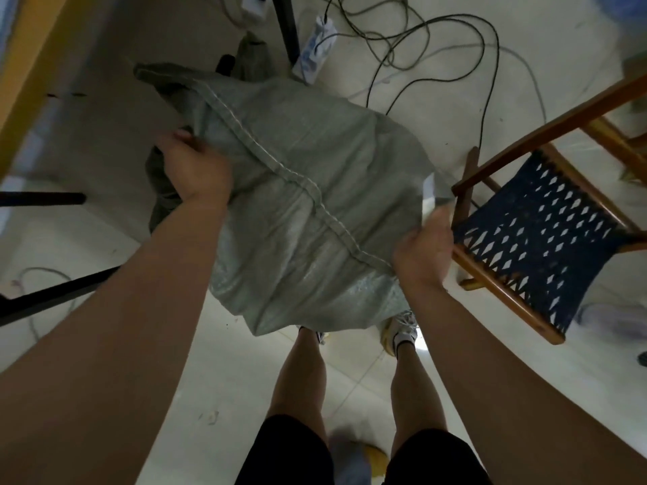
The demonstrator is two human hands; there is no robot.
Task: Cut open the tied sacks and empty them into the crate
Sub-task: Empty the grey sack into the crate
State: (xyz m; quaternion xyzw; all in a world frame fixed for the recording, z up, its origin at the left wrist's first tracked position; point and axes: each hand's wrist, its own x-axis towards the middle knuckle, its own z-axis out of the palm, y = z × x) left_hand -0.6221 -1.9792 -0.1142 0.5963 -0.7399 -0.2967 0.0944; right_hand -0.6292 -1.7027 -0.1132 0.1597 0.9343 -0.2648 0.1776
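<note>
Grey-green woven plastic sack held up by both hands above the floor.

The fingers of the left hand (196, 169) and right hand (422, 253) are curled round opposite edges of the grey-green woven plastic sack (297, 204), which is stretched between them, its stitched seam (280, 166) running from hand to hand. No crate is seen; a wooden stool with a blue woven seat (539, 225) stands just right of the sack.
</note>
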